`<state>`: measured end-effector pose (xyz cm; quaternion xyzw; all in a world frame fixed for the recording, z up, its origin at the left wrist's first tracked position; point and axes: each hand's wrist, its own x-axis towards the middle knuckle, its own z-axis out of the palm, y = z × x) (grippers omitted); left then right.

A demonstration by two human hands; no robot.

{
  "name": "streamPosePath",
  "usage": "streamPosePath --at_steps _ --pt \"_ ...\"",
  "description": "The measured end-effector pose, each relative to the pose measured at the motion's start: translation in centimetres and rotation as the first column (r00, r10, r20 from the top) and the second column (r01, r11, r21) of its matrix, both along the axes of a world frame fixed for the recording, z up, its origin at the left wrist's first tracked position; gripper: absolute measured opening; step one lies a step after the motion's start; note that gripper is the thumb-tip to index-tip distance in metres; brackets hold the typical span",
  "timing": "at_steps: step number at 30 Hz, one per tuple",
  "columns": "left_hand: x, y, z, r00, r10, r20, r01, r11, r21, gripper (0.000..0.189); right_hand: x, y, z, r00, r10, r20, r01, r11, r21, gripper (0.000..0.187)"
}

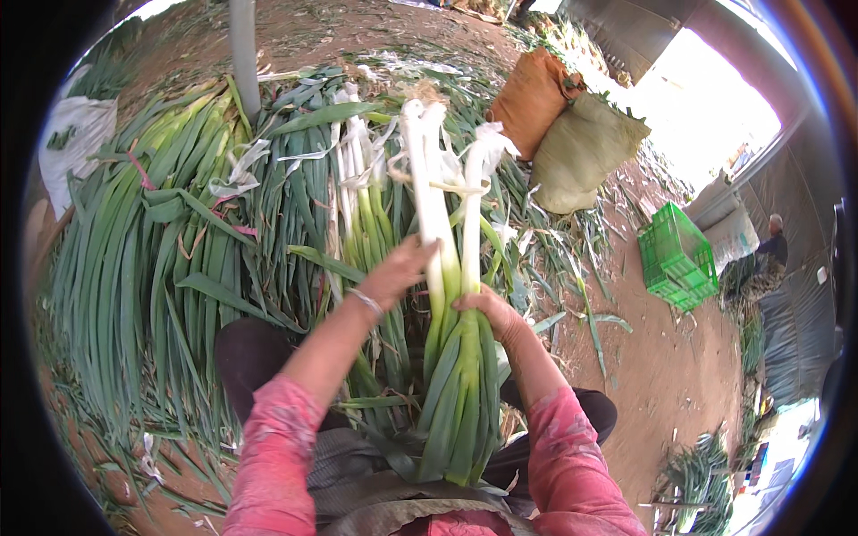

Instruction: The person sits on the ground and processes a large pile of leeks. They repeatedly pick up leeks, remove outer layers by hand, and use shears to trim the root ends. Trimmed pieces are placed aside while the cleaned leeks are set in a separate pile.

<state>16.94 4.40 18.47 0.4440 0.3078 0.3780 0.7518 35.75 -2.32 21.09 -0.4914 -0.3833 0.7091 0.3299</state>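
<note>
Several leeks, with white shafts and green leaves, stand roots-away in front of me, leaves over my lap. My right hand is closed around them where white turns to green. A pale strip of peel lies across their upper shafts, and loose papery skin hangs at the right one's root end. At the left shaft is my left hand, slightly blurred, its fingertips against the stalk; its grip is unclear. Just left of them lie more white-stemmed leeks on the pile.
A broad heap of green leek leaves spreads to my left, past a grey metal post. Orange and olive sacks stand at the far right. Beyond are green plastic crates and a seated person.
</note>
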Motion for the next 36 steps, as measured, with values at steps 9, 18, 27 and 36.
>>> streamPosePath --at_steps 9,18,27,36 --pt "3.4 0.5 2.3 0.863 0.090 0.497 -0.010 0.987 -0.162 0.056 -0.8 0.9 2.8 0.979 0.177 0.097 -0.186 0.978 0.091 0.061" --pt "-2.6 6.5 7.6 0.849 0.382 0.364 -0.475 0.854 0.211 0.050 -1.5 -0.8 -0.5 0.918 0.309 -0.248 -0.282 0.949 0.138 0.049" --pt "-8.4 -0.4 7.5 0.590 0.712 -0.381 0.049 0.440 0.897 0.114 -1.3 -1.7 -0.7 0.858 0.426 -0.288 -0.416 0.904 0.098 0.048" --pt "-8.2 0.9 8.3 0.781 -0.214 0.587 0.063 0.962 0.267 0.067 -6.0 -3.8 -1.1 0.608 0.653 -0.452 -0.675 0.725 0.139 0.050"
